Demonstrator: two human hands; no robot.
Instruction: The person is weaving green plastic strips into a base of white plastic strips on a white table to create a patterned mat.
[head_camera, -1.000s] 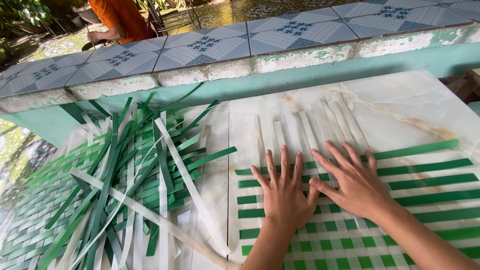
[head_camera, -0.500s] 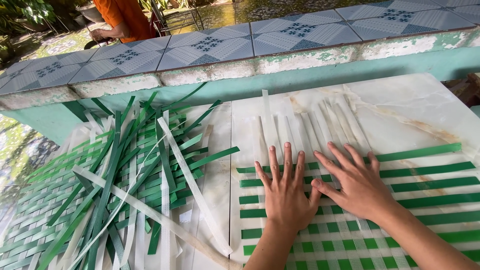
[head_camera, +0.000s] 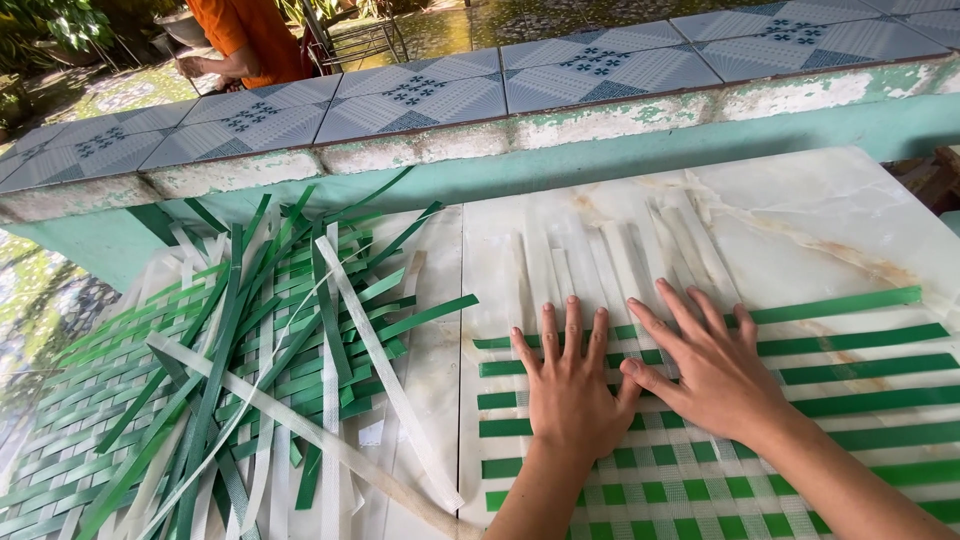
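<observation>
A woven mat of green and translucent white plastic strips (head_camera: 850, 400) lies on a pale marble-patterned slab (head_camera: 800, 220). My left hand (head_camera: 572, 385) lies flat on the weave with fingers spread, pressing the strips near its upper left. My right hand (head_camera: 710, 365) rests flat beside it, thumb touching the left hand, fingers pointing up-left over the white upright strips (head_camera: 620, 260). Neither hand grips anything.
A loose heap of green and white strips (head_camera: 260, 350) covers the left side, over another woven piece (head_camera: 70, 420). A tiled low wall (head_camera: 480, 90) with a teal face runs across the back. A person in orange (head_camera: 250, 35) stands beyond it at top left.
Both hands have stayed flat on the weave, shifting only slightly; the view has drifted a little. The strips look unchanged.
</observation>
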